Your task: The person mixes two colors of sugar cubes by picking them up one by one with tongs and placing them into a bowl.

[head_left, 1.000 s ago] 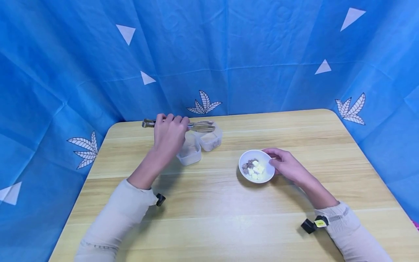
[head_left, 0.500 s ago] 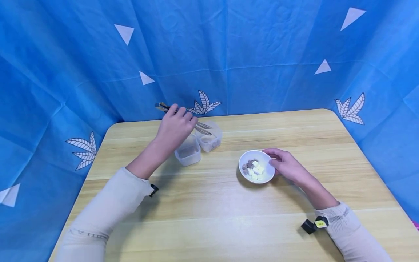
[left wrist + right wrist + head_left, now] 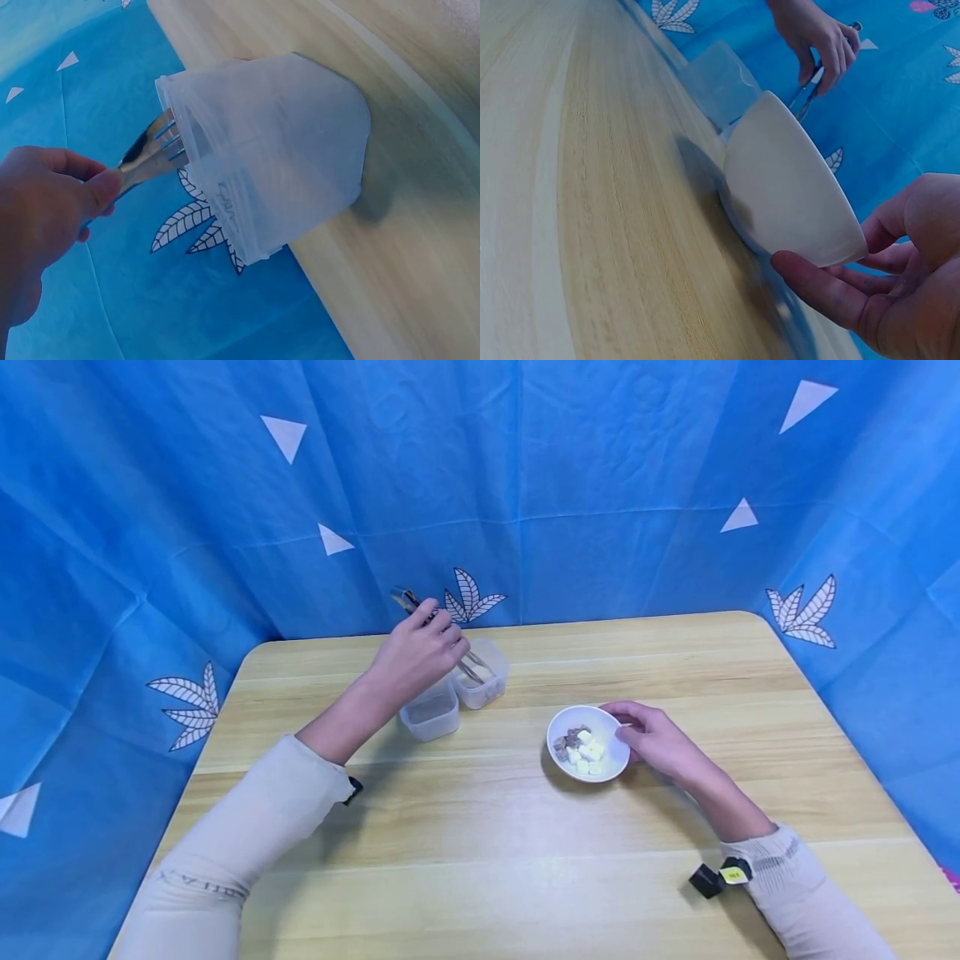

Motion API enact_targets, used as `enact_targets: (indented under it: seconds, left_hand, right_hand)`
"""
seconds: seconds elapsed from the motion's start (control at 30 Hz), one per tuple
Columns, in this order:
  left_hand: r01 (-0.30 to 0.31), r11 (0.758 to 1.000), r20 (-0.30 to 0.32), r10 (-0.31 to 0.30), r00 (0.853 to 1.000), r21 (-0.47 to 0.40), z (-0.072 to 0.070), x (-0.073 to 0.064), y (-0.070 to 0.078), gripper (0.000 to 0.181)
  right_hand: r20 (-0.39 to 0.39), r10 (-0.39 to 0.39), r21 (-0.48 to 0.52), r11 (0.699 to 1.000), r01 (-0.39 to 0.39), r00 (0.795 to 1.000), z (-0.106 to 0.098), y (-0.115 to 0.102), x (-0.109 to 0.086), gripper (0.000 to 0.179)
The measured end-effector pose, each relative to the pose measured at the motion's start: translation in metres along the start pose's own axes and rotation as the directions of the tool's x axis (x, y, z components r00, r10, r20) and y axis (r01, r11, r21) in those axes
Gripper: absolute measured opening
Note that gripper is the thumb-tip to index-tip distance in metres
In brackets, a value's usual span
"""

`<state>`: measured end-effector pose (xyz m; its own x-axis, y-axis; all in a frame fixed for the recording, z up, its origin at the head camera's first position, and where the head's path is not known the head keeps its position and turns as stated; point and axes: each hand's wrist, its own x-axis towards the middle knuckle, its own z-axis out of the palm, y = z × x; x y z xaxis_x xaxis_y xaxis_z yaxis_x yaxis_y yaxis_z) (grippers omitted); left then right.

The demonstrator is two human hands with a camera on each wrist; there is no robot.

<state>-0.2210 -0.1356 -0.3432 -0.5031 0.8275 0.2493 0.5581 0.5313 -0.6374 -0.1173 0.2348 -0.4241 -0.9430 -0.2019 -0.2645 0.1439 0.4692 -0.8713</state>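
My left hand (image 3: 423,643) grips metal tongs (image 3: 154,157) with fork-like tines. Their tips reach down into the mouth of the rear translucent plastic tub (image 3: 487,692), and a pale piece lies inside by the tips. A second translucent tub (image 3: 431,728) stands beside it, just under my left wrist. On the right, my right hand (image 3: 651,735) holds a white bowl (image 3: 572,717) by its rim, thumb on one side and fingers on the other. White cubes (image 3: 588,753) and brown chunks (image 3: 573,738) lie in the bowl. In the right wrist view the bowl's contents are hidden.
All stands on a light wooden table (image 3: 510,843). A blue patterned curtain (image 3: 600,485) hangs behind its back edge and along both sides. A small black device (image 3: 707,881) sits by the right sleeve.
My left hand has moved right with the tongs, swinging them from nearly level to pointing down, tips now in the rear tub. My right hand and the bowl have stayed put.
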Motion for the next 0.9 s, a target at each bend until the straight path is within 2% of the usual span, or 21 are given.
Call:
enact_targets:
  seconds: [0.2, 0.4, 0.63, 0.9]
  left_hand:
    - [-0.089, 0.995, 0.033, 0.088, 0.996, 0.049, 0.000, 0.005, 0.001, 0.027]
    - [-0.158, 0.982, 0.012, 0.158, 0.987, 0.106, 0.003, 0.009, 0.005, 0.023]
    - [-0.209, 0.967, 0.021, 0.208, 0.978, 0.144, 0.003, 0.013, 0.010, 0.023]
    - [-0.218, 0.966, 0.047, 0.214, 0.976, 0.138, 0.004, 0.014, 0.013, 0.024]
  right_hand:
    - [-0.008, 0.002, -0.005, 1.000, -0.002, 1.000, 0.000, 0.001, 0.001, 0.047]
    - [0.001, 0.004, 0.010, 1.000, -0.004, 1.000, 0.000, 0.001, 0.001, 0.047]
    - [-0.004, -0.001, -0.001, 1.000, 0.001, 1.000, 0.000, 0.001, 0.001, 0.047]
    - [-0.002, 0.003, -0.008, 1.000, -0.003, 1.000, -0.001, 0.002, 0.002, 0.047]
